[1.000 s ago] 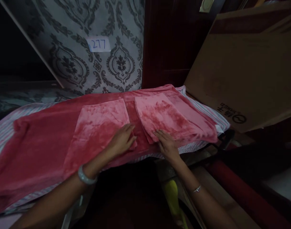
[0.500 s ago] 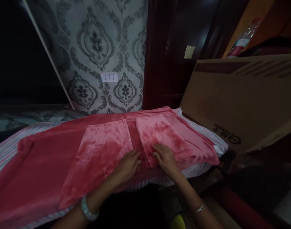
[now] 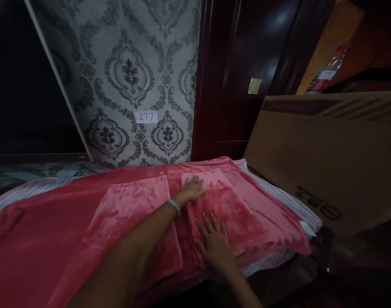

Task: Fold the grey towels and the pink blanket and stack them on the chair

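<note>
A pink plush blanket [image 3: 54, 226] lies spread over a long surface, with two of its parts folded inward. The right folded part [image 3: 236, 209] has my left hand [image 3: 192, 188] on its far left corner, fingers spread. Closer to me, my right hand [image 3: 214, 241] rests flat on the same part near its left edge, fingers apart. Neither hand grips the cloth. The left folded part [image 3: 131, 209] lies partly under my left forearm, which wears a pale bangle [image 3: 173, 207]. A narrow strip of blanket shows between the two folds.
Striped cloth [image 3: 275, 188] shows under the blanket's edges. A large cardboard box [image 3: 320, 158] stands at the right, with a plastic bottle [image 3: 325, 75] behind it. Behind are a patterned wall [image 3: 127, 77] with a "277" label [image 3: 146, 116], a dark wooden door [image 3: 227, 85] and a black screen [image 3: 28, 94].
My left hand has moved from the near edge between the folds to the right fold's far corner. My right hand has flattened with fingers spread. The view has tilted up slightly.
</note>
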A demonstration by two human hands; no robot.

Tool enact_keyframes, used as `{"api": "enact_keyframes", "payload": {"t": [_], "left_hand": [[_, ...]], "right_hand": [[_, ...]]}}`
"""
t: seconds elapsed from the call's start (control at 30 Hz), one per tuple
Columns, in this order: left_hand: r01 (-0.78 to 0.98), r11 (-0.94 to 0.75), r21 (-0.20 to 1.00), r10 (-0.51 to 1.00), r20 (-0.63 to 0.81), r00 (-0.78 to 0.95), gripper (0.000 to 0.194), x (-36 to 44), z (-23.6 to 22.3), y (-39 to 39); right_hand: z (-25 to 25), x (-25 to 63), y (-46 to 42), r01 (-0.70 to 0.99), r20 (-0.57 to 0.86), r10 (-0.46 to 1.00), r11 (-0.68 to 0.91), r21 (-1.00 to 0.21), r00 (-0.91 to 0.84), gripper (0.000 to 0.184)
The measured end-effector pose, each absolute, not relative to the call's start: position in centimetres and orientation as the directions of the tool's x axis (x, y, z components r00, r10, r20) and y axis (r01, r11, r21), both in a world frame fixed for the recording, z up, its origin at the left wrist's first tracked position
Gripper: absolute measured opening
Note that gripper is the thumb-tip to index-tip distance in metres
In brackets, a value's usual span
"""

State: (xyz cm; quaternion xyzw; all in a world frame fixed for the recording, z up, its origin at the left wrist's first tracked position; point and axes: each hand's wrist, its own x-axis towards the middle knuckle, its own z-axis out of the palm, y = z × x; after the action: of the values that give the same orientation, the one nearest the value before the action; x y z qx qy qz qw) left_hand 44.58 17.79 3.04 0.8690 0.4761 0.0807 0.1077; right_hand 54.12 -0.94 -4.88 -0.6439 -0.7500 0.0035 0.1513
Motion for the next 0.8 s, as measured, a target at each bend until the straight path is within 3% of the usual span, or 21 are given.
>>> {"api": "enact_keyframes", "payload": {"t": [0.2,0.37,0.5,0.6,0.7,0.8], "left_hand": [[0.921,-0.321,0.22,0.946,0.024,0.324,0.084,44.0,-0.4,20.9],[0.933,-0.312,0.177,0.949,0.017,0.314,0.087,44.0,-1.5,21.4],[0.938,-0.311,0.151,0.95,0.018,0.312,0.086,44.1,-1.4,21.5],[0.936,-0.324,0.137,0.946,0.048,0.32,0.086,44.1,-1.5,21.6],[0.937,-0.324,0.133,0.946,0.042,0.321,0.086,44.2,-1.8,21.8],[0.937,-0.325,0.131,0.946,0.035,0.323,0.086,44.0,-2.2,22.3]], "right_hand": [[-6.5,54.4,-1.1,0.956,0.28,0.95,0.2,-0.213,-0.136,0.058],[-6.5,54.9,-1.1,0.942,0.26,0.955,0.214,-0.259,-0.145,0.061],[-2.9,58.2,1.8,0.932,0.251,0.958,0.213,-0.293,-0.14,0.046],[-1.2,61.8,4.8,0.978,0.35,0.937,0.087,-0.192,-0.015,0.053],[-2.8,64.6,6.3,0.992,0.287,0.952,-0.075,-0.105,0.103,0.059],[-5.7,65.6,6.2,0.993,0.273,0.956,-0.095,-0.065,0.11,0.058]]}}
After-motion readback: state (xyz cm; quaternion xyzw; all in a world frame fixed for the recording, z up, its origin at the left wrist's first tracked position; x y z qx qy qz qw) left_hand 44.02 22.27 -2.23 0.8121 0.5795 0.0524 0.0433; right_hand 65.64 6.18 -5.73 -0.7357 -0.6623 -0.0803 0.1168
